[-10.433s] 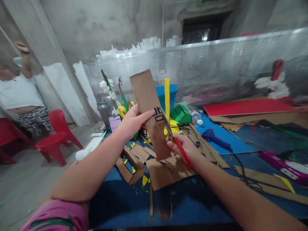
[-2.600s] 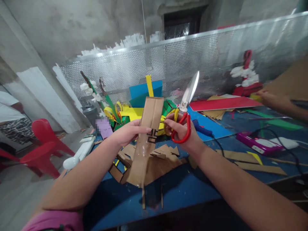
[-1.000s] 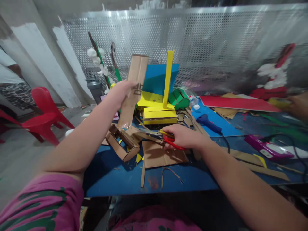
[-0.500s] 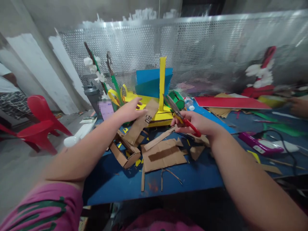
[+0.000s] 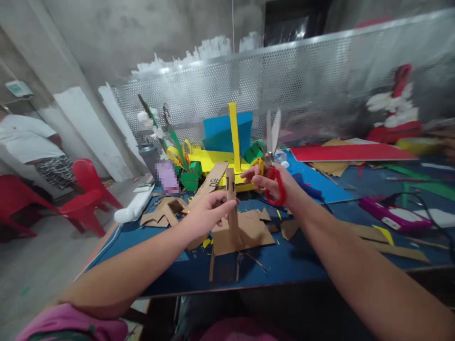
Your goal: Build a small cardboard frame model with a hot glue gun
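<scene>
My left hand (image 5: 212, 212) pinches a narrow cardboard strip (image 5: 232, 208), held upright over the middle of the table. Black marks show near the strip's top. My right hand (image 5: 277, 182) has its fingers in the red and yellow handles of a pair of scissors (image 5: 273, 189); the blades point up and stand slightly apart. Behind my left hand lies a wider cardboard piece (image 5: 212, 183) with black printing. Under the strip is a flat cardboard sheet (image 5: 256, 232). A yellow construction (image 5: 233, 137) with a tall post rises just beyond both hands.
Cardboard scraps (image 5: 161, 213) lie at left, near a white lamp-like object (image 5: 133, 208). To the right are a blue board (image 5: 330, 187), a red board (image 5: 351, 152) and a purple power strip (image 5: 384, 215) with cables. A person (image 5: 31, 142) stands beyond the red chairs (image 5: 85, 189).
The wide printed cardboard has left my left hand and lies behind it; a narrow strip is now in that hand. The scissors have swung upright. The folded cardboard frame has shifted left.
</scene>
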`<state>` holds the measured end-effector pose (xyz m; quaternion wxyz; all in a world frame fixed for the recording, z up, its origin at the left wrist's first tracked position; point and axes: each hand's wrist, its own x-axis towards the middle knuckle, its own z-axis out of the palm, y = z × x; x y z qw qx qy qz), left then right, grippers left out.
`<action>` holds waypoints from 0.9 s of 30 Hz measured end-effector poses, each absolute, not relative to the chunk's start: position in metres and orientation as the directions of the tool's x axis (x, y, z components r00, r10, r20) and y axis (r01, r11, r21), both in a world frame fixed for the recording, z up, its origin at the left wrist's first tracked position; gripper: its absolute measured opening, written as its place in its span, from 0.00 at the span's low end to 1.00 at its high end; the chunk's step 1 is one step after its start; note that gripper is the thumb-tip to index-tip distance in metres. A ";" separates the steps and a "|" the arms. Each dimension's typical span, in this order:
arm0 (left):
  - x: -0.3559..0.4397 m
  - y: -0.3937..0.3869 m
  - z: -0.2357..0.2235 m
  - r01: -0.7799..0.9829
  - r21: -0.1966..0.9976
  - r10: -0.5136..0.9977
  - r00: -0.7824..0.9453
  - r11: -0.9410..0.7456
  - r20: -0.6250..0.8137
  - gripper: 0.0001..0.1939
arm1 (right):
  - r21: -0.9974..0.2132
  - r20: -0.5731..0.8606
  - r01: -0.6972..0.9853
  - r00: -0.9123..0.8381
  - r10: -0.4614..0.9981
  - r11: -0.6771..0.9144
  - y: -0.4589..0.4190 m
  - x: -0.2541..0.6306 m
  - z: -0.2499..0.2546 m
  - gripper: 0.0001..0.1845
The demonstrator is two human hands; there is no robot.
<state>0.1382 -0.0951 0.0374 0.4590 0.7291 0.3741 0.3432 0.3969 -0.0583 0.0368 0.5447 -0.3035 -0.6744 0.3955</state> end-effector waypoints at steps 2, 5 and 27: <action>0.138 -0.094 0.033 0.148 0.941 0.882 0.416 -0.305 0.220 0.23 | -0.878 0.450 0.066 -0.223 0.864 0.475 -0.059 0.389 0.035 0.31; 0.133 -0.090 0.034 0.085 0.946 0.899 0.347 -0.314 0.268 0.25 | -0.886 0.387 0.140 -0.302 0.871 0.442 -0.063 0.369 0.024 0.34; 0.107 -0.087 0.027 0.006 0.931 0.931 0.031 -0.365 0.365 0.24 | -0.556 0.433 0.706 -0.203 0.878 0.437 -0.094 0.329 0.017 0.25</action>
